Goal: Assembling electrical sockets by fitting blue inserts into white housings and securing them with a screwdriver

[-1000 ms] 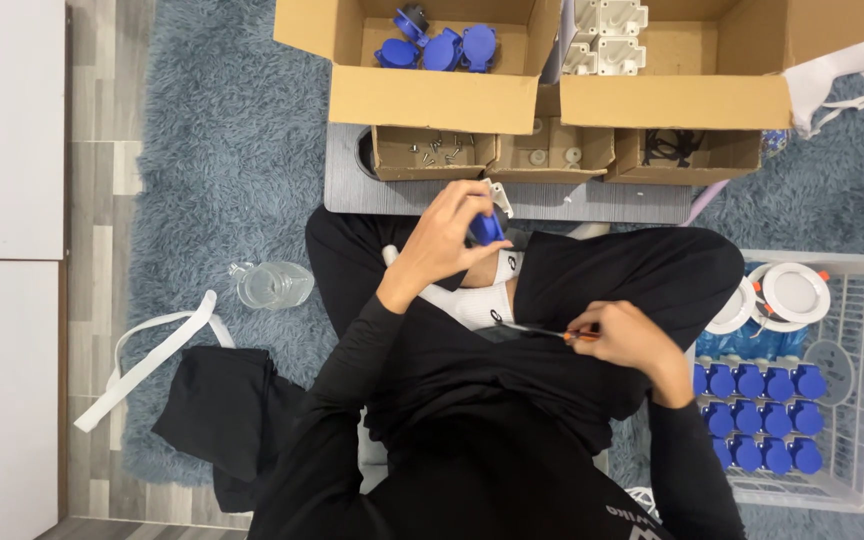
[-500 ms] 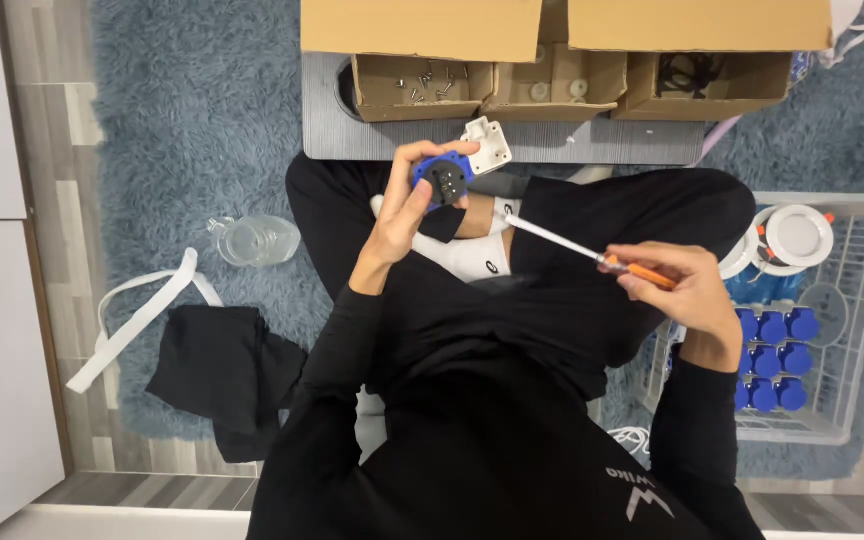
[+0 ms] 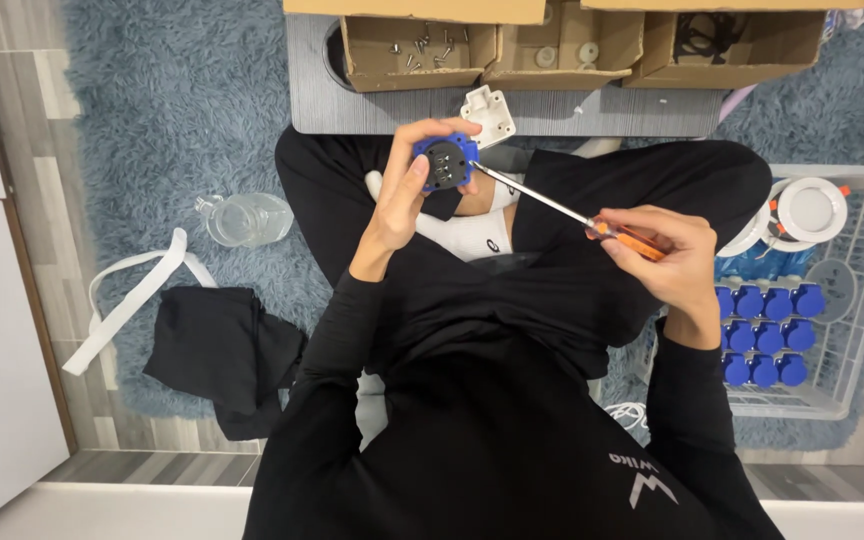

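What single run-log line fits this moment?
left hand: grips blue socket | right hand: orange-handled screwdriver, tip at socket

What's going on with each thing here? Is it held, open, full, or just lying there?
Blue socket: held in left hand, black face up.
Screwdriver: held in right hand, tip at the socket's edge.
White cover: lying loose on the grey tray.
Screw box: open, some screws inside.
Basket: holds rows of blue sockets.
Jar: lying on its side on the rug.
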